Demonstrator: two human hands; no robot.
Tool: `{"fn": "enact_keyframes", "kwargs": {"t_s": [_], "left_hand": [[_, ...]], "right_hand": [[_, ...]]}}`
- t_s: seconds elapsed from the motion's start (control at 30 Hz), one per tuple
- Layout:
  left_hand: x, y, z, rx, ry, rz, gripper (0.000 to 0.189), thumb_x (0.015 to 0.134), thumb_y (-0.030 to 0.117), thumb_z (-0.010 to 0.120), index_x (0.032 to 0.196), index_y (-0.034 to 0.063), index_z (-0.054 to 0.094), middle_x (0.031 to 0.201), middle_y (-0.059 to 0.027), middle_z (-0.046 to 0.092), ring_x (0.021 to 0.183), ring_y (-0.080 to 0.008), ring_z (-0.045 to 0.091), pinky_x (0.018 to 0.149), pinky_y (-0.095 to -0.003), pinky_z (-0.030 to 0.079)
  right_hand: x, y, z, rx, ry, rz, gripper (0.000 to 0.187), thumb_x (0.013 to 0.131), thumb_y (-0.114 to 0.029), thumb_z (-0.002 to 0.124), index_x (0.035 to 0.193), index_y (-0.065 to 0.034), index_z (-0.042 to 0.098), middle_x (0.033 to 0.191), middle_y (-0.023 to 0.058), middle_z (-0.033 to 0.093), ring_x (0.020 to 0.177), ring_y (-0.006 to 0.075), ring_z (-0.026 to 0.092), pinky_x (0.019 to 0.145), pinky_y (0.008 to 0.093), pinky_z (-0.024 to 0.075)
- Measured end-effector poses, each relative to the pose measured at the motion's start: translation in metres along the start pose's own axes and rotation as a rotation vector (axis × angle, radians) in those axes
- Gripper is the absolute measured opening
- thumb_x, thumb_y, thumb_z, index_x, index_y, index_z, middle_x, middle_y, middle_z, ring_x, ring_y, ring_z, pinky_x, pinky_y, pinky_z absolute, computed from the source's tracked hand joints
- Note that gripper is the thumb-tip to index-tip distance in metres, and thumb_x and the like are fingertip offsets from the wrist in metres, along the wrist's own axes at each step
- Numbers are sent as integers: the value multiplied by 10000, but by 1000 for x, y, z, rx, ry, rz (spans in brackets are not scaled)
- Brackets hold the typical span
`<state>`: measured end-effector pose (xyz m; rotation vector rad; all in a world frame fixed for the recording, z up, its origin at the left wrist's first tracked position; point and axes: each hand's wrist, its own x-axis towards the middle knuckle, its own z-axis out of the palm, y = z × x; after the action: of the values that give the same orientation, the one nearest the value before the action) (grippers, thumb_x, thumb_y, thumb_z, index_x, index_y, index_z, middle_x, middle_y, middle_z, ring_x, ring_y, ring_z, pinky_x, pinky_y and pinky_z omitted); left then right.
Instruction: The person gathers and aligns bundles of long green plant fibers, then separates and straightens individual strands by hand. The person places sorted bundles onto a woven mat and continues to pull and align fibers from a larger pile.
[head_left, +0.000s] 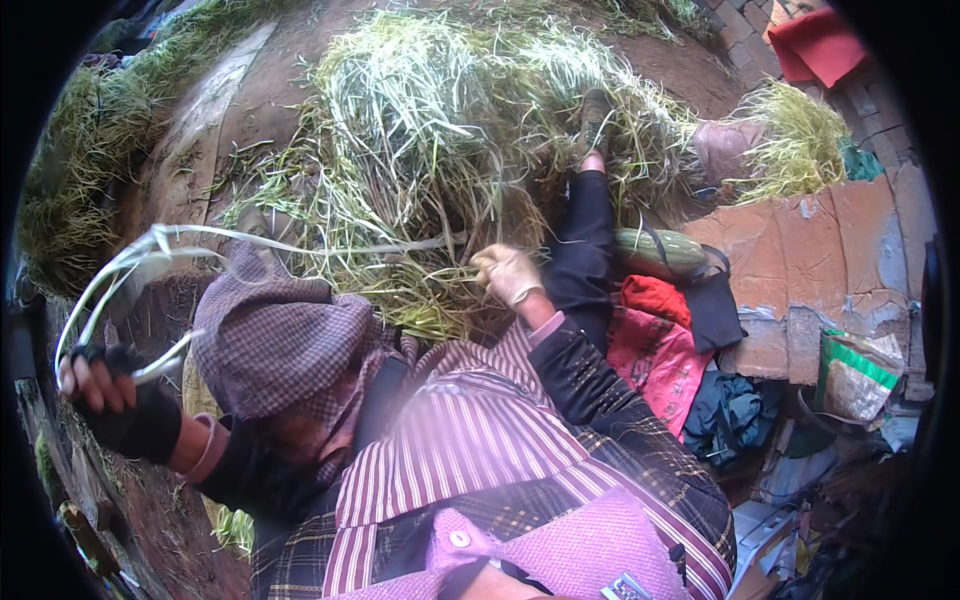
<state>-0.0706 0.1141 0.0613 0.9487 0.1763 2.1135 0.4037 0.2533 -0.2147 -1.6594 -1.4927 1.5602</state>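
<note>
Out at the left, my left hand (112, 390), in a black fingerless glove, is closed around long pale plant strands (169, 236). The strands arch up from it, and one stretches right across the heap towards my other hand. My right hand (510, 276), in a pale glove and a little blurred, has its fingers curled low at the near edge of the heap. Whether it grips a stalk is hidden. Before me lies a large heap of cut green stalks (412, 127) with long narrow leaves. A checked cloth (285, 337) covers something between my left arm and the heap.
My right leg (585, 232) stretches into the heap. Beside it lie a green gourd (660, 251), a black strapped item (716, 307), a red cloth (656, 300) and a pink sack (652, 360). Flattened cardboard (810, 262) is at right; more stalks (82, 172) lie at left.
</note>
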Motion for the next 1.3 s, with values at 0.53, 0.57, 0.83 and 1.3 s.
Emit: {"fn": "enact_keyframes", "kwargs": {"t_s": [0.53,0.57,0.83,1.3], "left_hand": [[-101,-270,17,362,369,-821,77,889,100,620,873,88,545,564,39,451,398,-45,340,358,-221,258],[-102,-273,16,398,345,-838,75,872,78,632,868,82,557,586,32,481,422,-42,366,374,-219,267],[-119,-283,6,737,183,-988,377,731,136,769,1030,-16,598,729,22,567,611,-61,490,565,-220,406],[-107,-263,13,471,237,-1051,388,738,12,701,1105,-7,576,765,2,597,551,-46,511,489,-179,379]], "right_hand": [[15,-30,30,-382,212,-186,305,823,-329,696,897,-34,666,765,175,675,698,295,647,646,394,500],[-4,-42,32,-432,221,-333,268,830,-294,722,858,-34,661,721,135,676,609,218,636,589,344,489],[-83,-104,52,-129,-153,-508,179,782,-176,730,865,-44,642,749,135,617,682,304,625,639,373,483],[-57,-101,54,382,-350,-140,159,887,-90,628,1021,-15,667,830,-13,652,669,42,539,612,206,444]]}}
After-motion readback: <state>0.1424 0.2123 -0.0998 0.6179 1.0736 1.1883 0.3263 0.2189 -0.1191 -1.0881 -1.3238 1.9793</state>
